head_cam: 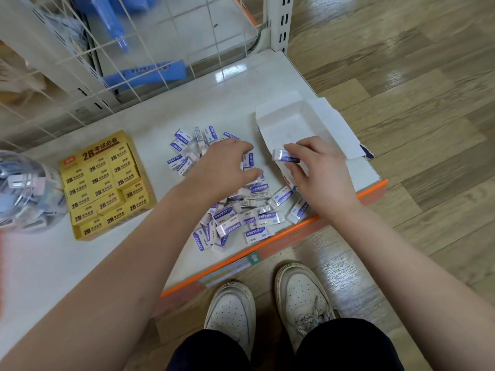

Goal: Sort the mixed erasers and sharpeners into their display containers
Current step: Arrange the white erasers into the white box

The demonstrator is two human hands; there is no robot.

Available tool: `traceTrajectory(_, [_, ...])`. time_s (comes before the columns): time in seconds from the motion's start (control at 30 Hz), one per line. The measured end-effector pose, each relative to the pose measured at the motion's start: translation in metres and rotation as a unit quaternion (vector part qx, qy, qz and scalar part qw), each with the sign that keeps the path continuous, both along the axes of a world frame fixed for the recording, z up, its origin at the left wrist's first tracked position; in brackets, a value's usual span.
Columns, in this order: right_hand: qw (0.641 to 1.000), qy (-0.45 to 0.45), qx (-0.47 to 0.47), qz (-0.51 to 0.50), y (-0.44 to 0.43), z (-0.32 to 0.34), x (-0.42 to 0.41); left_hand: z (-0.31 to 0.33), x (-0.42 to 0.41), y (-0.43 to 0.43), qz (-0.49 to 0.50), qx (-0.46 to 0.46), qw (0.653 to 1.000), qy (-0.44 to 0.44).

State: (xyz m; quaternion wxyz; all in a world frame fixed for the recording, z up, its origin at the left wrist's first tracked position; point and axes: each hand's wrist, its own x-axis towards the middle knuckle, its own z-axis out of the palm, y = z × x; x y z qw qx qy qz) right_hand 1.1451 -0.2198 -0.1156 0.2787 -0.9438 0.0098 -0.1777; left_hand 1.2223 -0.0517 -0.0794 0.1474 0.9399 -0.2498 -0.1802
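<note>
Shelf (214, 103) — right hand (321, 172) pinching one eraser (285, 156) at white box (284, 124) rim; left hand (222, 162) curled over pile (241, 218), grasp unclear; yellow box (104, 183) well left.

Left hand (225, 162) curled palm-down; right hand (318, 167) pinching.

The floor (417, 84) is of wood-look planks in brown and grey tones, and it is glossy, with pale patches of light on it. A low white shelf board (67, 266) has an orange front edge (278, 243). Behind it stands a white wire grid (171, 49), beside a white slotted upright (281, 22).
</note>
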Motion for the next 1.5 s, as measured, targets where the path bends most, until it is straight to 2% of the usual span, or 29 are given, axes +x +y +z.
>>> traceTrajectory(0.33, [1.0,0.002,-0.002,0.005,-0.001,0.001,0.0,0.002,0.001,-0.009,0.016,0.025,1.0,-0.007])
traceTrajectory(0.6, [1.0,0.008,0.0,0.005,-0.001,-0.001,0.0,0.006,-0.009,-0.007,0.066,-0.087,0.994,0.031])
traceTrajectory(0.77, [1.0,0.015,0.008,0.004,-0.001,-0.001,0.002,0.014,-0.011,-0.01,0.161,-0.223,0.96,0.057])
traceTrajectory(0.87, [1.0,0.016,0.008,0.007,-0.002,-0.001,0.002,0.017,-0.012,-0.012,0.195,-0.273,0.939,0.074])
traceTrajectory(1.27, [0.994,0.098,-0.035,0.039,-0.007,0.006,0.005,0.016,-0.007,-0.012,0.215,-0.31,0.923,0.076])
traceTrajectory(1.5, [0.993,0.109,-0.047,0.031,-0.007,0.005,0.005,0.014,-0.009,-0.01,0.232,-0.343,0.905,0.102])
